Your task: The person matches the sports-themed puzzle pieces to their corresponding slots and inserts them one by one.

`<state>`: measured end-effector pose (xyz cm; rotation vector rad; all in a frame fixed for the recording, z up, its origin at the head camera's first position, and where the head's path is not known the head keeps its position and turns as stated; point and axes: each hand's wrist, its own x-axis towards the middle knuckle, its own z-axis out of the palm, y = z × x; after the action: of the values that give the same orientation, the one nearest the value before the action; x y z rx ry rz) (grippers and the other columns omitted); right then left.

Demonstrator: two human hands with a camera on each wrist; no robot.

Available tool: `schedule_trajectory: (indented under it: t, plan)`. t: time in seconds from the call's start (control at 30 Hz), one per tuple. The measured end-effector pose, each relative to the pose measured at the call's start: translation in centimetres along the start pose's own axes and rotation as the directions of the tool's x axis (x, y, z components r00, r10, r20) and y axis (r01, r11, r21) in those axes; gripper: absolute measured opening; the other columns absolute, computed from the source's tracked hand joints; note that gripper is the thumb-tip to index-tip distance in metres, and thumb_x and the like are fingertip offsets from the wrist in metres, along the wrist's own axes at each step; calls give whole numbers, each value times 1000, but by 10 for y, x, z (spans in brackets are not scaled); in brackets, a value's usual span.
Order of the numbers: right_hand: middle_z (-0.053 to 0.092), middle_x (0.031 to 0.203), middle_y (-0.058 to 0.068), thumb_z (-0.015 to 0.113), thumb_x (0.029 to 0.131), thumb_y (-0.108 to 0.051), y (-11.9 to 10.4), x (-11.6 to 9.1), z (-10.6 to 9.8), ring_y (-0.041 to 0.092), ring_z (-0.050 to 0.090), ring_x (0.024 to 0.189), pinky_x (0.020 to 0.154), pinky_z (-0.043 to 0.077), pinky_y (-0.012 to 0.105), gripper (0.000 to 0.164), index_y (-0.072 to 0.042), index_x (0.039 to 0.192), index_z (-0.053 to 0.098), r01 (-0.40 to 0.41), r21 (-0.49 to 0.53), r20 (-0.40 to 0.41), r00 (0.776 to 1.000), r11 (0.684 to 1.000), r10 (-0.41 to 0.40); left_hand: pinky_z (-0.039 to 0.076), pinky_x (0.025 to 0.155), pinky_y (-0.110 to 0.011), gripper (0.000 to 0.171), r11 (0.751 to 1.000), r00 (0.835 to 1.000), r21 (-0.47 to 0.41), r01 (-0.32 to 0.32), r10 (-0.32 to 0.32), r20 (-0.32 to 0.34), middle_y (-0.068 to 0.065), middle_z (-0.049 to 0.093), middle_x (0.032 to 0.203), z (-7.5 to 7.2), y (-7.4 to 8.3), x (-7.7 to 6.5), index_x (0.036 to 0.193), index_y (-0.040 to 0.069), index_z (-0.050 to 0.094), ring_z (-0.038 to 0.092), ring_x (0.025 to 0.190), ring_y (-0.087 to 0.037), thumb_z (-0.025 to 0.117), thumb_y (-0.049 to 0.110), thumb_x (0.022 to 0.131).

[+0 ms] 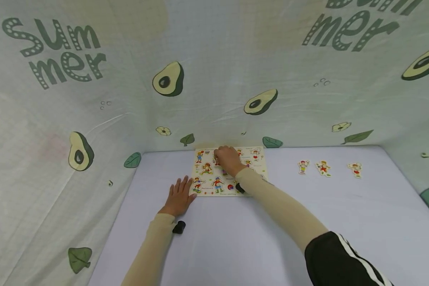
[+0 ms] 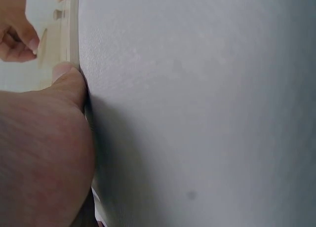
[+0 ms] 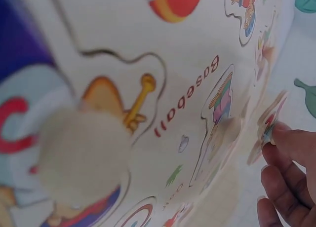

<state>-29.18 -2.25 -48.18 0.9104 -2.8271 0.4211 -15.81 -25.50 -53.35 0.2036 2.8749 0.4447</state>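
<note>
A flat wooden knob puzzle board (image 1: pixel 211 170) with printed sports figures lies at the back of the table. My left hand (image 1: pixel 179 197) rests on the table with fingers spread, its thumb (image 2: pixel 71 84) against the board's edge. Over the board's upper middle, my right hand (image 1: pixel 230 160) pinches a puzzle piece (image 3: pixel 268 121) between thumb and fingertips. That piece stands tilted near the board surface; whether it touches the board I cannot tell. Closest to the right wrist camera is a baseball figure with a round knob (image 3: pixel 84 155).
To the right of the board lie three loose puzzle pieces: one on the left (image 1: pixel 302 167), a middle piece (image 1: pixel 323 168) and one further right (image 1: pixel 355 170). A patterned cloth (image 1: pixel 207 79) rises behind the white table (image 1: pixel 228 238).
</note>
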Motion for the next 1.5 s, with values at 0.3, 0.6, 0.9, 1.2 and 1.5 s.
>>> schedule_trajectory:
  t: [0.3, 0.6, 0.9, 1.2, 1.5]
  plan:
    - [76, 103, 7, 74, 101, -12, -8, 11, 3, 27, 71, 98, 88, 58, 42, 6, -9, 104, 77, -13, -1, 31, 999, 1000, 13, 6, 128, -67, 69, 1000, 1000, 11, -1, 1, 19, -22, 10, 176, -4, 2, -1, 168, 4, 21, 4, 161, -48, 46, 37, 114]
    - [77, 105, 9, 72, 102, -14, -12, 20, 11, 28, 71, 100, 91, 57, 44, 10, -9, 108, 78, -21, 26, 39, 999, 999, 20, 6, 129, -67, 68, 1000, 1000, 17, 5, -5, 20, -22, 11, 176, -2, 3, 0, 168, 4, 21, 4, 161, -49, 46, 36, 114]
    - [76, 103, 9, 71, 103, -11, -22, 32, 15, 28, 71, 100, 92, 57, 45, 8, -8, 103, 78, 7, 56, 53, 999, 998, -10, 7, 128, -69, 68, 1000, 1000, 1, -17, 17, -6, -24, 14, 175, 0, 3, -2, 167, 1, 23, 7, 160, -51, 48, 35, 113]
    - [76, 104, 8, 69, 104, -15, -32, 53, 20, 27, 72, 102, 90, 58, 42, 10, -9, 103, 77, 7, -28, 102, 995, 1000, -4, 10, 127, -70, 67, 999, 999, 21, -30, 30, -16, -24, 16, 175, 1, 3, 0, 166, 1, 24, 10, 160, -50, 48, 35, 113]
    - [77, 108, 8, 70, 103, -15, -40, 68, 31, 27, 71, 104, 93, 57, 41, 10, -10, 106, 79, -2, -74, 148, 989, 997, 13, 11, 127, -70, 67, 999, 999, 31, -31, 32, -30, -23, 17, 174, 2, 1, 0, 166, 1, 25, 10, 160, -50, 48, 36, 113]
